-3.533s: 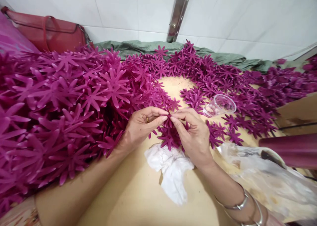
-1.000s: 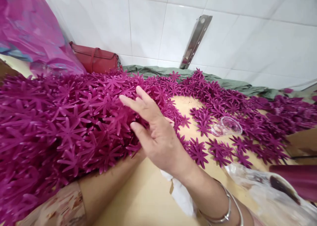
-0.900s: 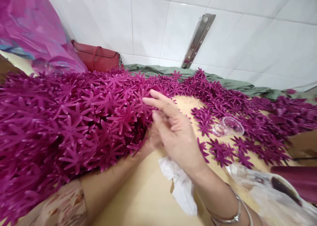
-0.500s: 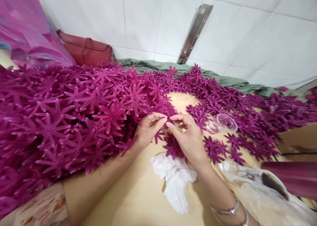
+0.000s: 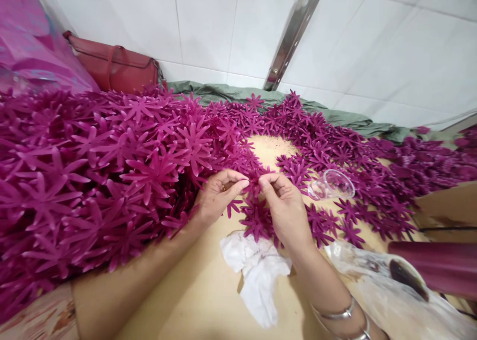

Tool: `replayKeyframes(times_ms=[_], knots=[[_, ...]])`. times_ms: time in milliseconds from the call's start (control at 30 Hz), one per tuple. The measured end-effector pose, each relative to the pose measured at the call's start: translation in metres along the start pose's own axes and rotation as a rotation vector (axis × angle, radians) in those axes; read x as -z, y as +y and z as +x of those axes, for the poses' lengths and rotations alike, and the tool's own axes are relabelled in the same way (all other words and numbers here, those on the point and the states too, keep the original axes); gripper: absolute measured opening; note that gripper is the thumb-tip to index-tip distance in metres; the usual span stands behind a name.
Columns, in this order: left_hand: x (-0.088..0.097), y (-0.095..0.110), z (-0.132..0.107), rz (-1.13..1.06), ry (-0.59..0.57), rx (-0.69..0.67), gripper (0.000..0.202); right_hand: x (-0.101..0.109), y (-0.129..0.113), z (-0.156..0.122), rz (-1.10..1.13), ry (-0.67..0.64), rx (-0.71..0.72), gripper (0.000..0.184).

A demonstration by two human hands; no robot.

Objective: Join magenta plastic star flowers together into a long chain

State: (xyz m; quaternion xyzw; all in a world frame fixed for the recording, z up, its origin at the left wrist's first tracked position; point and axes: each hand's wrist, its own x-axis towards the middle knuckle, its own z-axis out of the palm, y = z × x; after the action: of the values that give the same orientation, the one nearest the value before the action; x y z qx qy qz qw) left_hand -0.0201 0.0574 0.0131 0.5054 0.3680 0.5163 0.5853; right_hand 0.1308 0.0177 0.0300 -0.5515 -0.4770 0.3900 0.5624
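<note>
My left hand [image 5: 217, 197] and my right hand [image 5: 285, 210] meet fingertip to fingertip above the tan tabletop [image 5: 208, 290]. Both pinch a magenta star-shaped plastic flower [image 5: 254, 182] between thumb and forefinger. A small cluster of the same flowers [image 5: 257, 219] lies just under the hands. A large heap of magenta flowers [image 5: 93, 166] rises on the left, right against my left wrist. Two silver bangles [image 5: 341, 316] circle my right wrist.
A crumpled white cloth [image 5: 257, 273] lies below the hands. A clear plastic cup [image 5: 331, 184] lies on its side to the right among scattered flowers. A clear plastic bag [image 5: 395, 290] and a dark red roll [image 5: 436, 268] sit at lower right. A red handbag [image 5: 115, 67] leans on the tiled wall.
My right hand was spread open over the heap a second ago; it has come down to meet the left hand, and both now pinch a flower. The view has tilted downwards.
</note>
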Motion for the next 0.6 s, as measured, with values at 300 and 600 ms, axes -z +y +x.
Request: replayKeyframes(times_ms=[300, 600], knots=[[0.001, -0.002, 0.001, -0.026, 0.087, 0.024, 0.029, 0.005, 0.009, 0.016, 0.501, 0.157, -0.068, 0.030], [0.002, -0.006, 0.001, -0.013, 0.101, 0.011, 0.026, 0.003, 0.003, 0.014, 0.497, 0.129, -0.116, 0.027]])
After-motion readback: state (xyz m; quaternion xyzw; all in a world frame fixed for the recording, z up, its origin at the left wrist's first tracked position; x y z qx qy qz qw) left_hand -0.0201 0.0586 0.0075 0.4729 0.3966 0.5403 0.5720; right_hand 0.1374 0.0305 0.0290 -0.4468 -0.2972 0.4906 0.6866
